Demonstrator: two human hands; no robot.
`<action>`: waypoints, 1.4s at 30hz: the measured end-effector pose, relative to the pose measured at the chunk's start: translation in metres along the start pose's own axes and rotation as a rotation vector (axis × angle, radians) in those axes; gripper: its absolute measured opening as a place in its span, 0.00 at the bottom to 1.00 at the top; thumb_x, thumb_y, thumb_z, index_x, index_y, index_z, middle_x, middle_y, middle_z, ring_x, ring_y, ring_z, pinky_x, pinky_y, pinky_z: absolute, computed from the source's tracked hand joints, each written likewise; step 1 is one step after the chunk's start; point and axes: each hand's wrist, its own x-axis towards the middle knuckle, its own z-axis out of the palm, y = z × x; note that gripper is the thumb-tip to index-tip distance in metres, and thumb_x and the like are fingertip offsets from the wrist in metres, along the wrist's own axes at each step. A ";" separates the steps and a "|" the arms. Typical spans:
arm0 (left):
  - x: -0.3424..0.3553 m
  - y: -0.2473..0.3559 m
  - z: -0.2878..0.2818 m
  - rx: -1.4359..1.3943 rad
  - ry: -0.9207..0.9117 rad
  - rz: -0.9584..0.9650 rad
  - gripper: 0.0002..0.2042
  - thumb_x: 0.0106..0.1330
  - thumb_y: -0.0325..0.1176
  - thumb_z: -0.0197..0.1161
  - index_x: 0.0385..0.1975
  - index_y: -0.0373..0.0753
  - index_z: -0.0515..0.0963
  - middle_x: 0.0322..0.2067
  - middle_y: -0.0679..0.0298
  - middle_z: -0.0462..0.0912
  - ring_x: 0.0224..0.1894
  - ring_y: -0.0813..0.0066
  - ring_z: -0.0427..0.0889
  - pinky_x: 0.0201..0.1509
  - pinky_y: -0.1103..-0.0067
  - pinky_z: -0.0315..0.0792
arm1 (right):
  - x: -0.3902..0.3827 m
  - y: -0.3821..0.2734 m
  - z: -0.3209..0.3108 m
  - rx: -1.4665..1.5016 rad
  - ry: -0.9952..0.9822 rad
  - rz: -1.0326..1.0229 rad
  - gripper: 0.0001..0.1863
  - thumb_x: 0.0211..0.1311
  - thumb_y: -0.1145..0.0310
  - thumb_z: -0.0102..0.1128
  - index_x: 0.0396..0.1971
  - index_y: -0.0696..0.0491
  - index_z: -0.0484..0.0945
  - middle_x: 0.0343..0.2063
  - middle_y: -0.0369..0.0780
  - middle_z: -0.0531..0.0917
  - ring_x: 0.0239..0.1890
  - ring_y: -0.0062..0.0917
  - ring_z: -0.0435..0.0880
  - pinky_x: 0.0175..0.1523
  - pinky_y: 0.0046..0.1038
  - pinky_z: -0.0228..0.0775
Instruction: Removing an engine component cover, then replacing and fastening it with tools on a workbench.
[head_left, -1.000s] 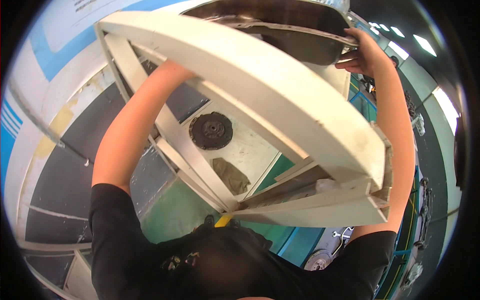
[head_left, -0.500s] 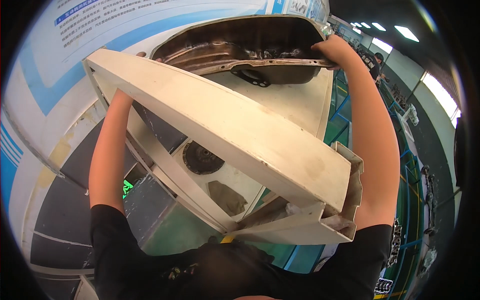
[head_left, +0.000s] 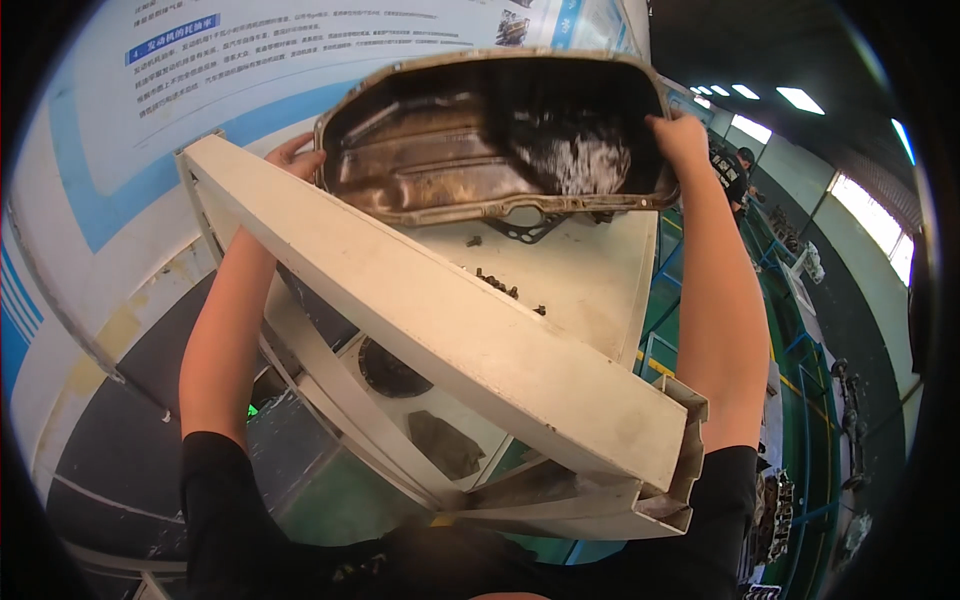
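Head view: left hand point(head_left: 297, 158) and right hand point(head_left: 683, 145) grip opposite ends of pan point(head_left: 430, 150), probably balancing its length over bench point(head_left: 595, 285).

On the left is a white wall point(head_left: 115, 160) with blue stripes and print; its low part point(head_left: 120, 460) is dark grey. A cream table point(head_left: 600, 280) stands near, over a green floor point(head_left: 335, 495). Blue frames point(head_left: 823, 511) stand to the right. Far on the right, bright windows point(head_left: 878, 218) sit in a pale wall point(head_left: 795, 170), and white lights point(head_left: 800, 101) shine from a dark roof point(head_left: 720, 35).
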 end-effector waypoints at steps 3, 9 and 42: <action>0.018 0.011 0.012 -0.308 -0.062 0.223 0.27 0.68 0.27 0.57 0.66 0.30 0.60 0.52 0.53 0.79 0.49 0.73 0.80 0.52 0.80 0.72 | 0.020 -0.012 -0.041 0.156 0.102 -0.022 0.24 0.50 0.52 0.66 0.44 0.52 0.84 0.37 0.48 0.86 0.43 0.39 0.85 0.50 0.35 0.73; -0.017 0.046 0.045 -0.058 -0.064 0.418 0.25 0.69 0.31 0.57 0.65 0.32 0.64 0.62 0.57 0.72 0.62 0.69 0.71 0.58 0.75 0.67 | 0.033 -0.001 -0.180 0.155 0.388 -0.096 0.29 0.50 0.48 0.70 0.43 0.59 0.82 0.22 0.34 0.79 0.26 0.19 0.75 0.36 0.25 0.67; -0.408 -0.017 0.643 -0.341 -0.688 -0.410 0.30 0.69 0.49 0.56 0.64 0.36 0.63 0.63 0.54 0.66 0.61 0.57 0.71 0.59 0.66 0.68 | -0.277 0.445 -0.482 -0.601 0.273 0.146 0.14 0.45 0.66 0.66 0.23 0.62 0.77 0.18 0.53 0.76 0.21 0.39 0.76 0.32 0.37 0.68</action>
